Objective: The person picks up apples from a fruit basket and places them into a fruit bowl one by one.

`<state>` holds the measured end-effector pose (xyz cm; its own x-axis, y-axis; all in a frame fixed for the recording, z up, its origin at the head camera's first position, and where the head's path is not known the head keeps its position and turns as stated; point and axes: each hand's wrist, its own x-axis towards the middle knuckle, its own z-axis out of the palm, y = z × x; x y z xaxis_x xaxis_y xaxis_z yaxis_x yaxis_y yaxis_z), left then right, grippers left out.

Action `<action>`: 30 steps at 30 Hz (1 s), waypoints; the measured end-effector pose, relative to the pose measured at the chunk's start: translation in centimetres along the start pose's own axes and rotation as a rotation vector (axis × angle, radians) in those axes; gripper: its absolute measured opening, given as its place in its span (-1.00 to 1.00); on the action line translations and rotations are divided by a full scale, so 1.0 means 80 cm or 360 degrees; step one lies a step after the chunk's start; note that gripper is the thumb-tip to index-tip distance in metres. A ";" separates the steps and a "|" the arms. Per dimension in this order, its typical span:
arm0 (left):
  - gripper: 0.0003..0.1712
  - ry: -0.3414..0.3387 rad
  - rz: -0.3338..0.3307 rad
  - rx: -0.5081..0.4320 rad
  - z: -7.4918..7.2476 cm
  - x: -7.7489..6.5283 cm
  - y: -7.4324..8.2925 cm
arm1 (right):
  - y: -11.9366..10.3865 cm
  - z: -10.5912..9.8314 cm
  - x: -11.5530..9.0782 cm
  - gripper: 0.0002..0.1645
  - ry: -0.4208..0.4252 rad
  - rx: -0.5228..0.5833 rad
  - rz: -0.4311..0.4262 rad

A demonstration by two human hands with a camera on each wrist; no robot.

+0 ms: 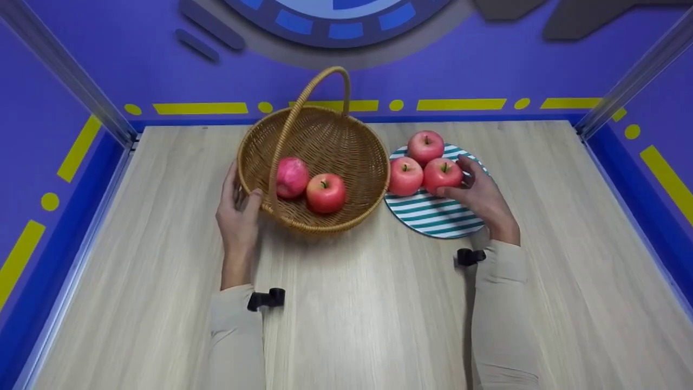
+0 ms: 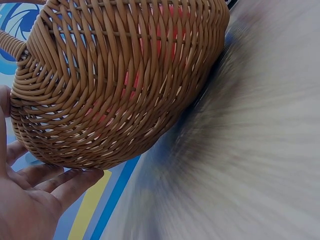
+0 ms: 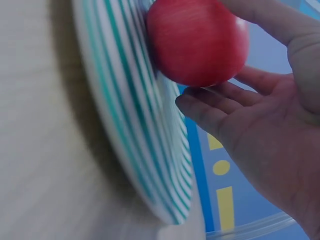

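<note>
A brown wicker basket [image 1: 357, 157] with a tall arched handle stands left of centre. Inside lie two red apples, one [image 1: 326, 194] near the middle and another [image 1: 291, 177] partly behind the handle. My left hand [image 1: 238, 222] grips its left side, thumb at the rim and fingers against the outer weave [image 2: 100, 90]. To the right, a round plate with green and white stripes [image 1: 433, 216] carries three apples. My right hand [image 1: 484, 200] holds the nearest right apple [image 1: 441, 172] between thumb and fingers. That apple [image 3: 197, 42] sits at the plate's surface in the right wrist view.
The other plate apples are one at the back [image 1: 425, 146] and one at the left [image 1: 405, 176], beside the basket rim. A pale wooden table [image 1: 357, 314] lies beneath everything. Blue panels [image 1: 487, 70] with yellow marks enclose its back and sides.
</note>
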<state>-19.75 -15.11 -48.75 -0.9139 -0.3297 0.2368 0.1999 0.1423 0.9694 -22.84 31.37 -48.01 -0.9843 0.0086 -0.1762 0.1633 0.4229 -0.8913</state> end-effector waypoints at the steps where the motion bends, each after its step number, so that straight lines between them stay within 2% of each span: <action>1: -0.22 -0.0003 0.0000 -0.0002 0.000 0.000 0.000 | -0.002 -0.001 -0.001 0.27 0.0018 -0.0008 -0.0012; 12: -0.22 -0.0010 -0.0005 0.0007 0.000 -0.002 0.003 | -0.035 -0.002 -0.016 0.02 0.0250 -0.0097 -0.0202; 20: -0.22 -0.0015 -0.0016 0.0013 0.000 -0.001 0.004 | -0.052 0.006 -0.024 -0.07 0.0253 -0.0072 -0.0360; 30: -0.22 -0.0010 -0.0027 -0.0014 0.000 0.000 0.003 | -0.075 0.029 -0.027 -0.18 0.0252 -0.0017 -0.0515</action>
<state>-19.69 -15.04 -48.51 -0.9195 -0.3259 0.2199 0.1873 0.1287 0.9738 -21.57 26.74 -43.26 -0.9832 0.0125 0.1823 -0.1587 0.4363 -0.8857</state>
